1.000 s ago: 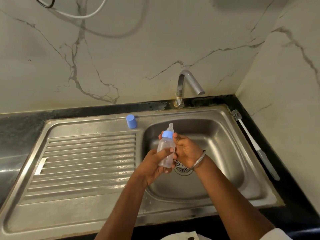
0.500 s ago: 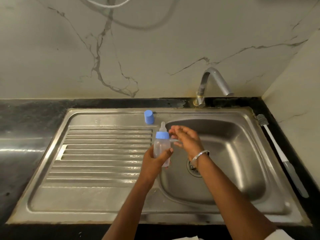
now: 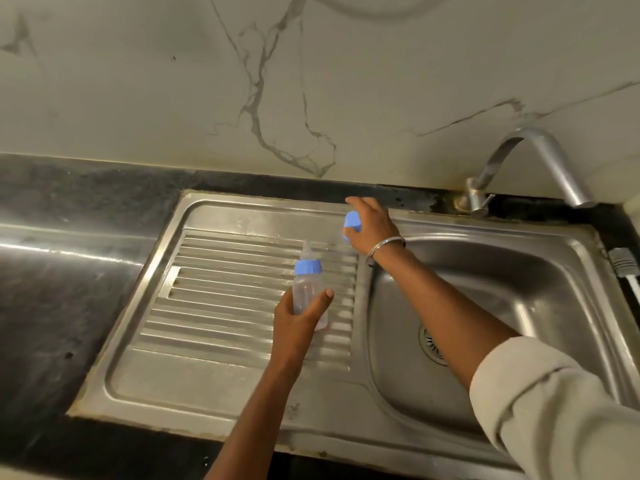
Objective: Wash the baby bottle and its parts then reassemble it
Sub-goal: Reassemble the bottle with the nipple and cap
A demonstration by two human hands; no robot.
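A clear baby bottle (image 3: 306, 292) with a blue collar and a clear teat stands upright over the ribbed drainboard, gripped around its body by my left hand (image 3: 299, 320). My right hand (image 3: 372, 226) is at the back rim of the sink, fingers wrapped around the blue cap (image 3: 351, 223). The cap's lower part is hidden by my fingers. The two hands are apart, the right one further back and to the right of the bottle.
The steel sink (image 3: 519, 306) has its basin on the right with a drain (image 3: 431, 344), and a ribbed drainboard (image 3: 242, 289) on the left. A bent steel tap (image 3: 533, 161) rises at the back. A bottle brush (image 3: 625, 265) lies at the far right edge. Black counter surrounds the sink.
My right hand left the bottle and reached back to the blue cap, closing on it. My left hand carried the bottle left, from over the basin to over the drainboard.
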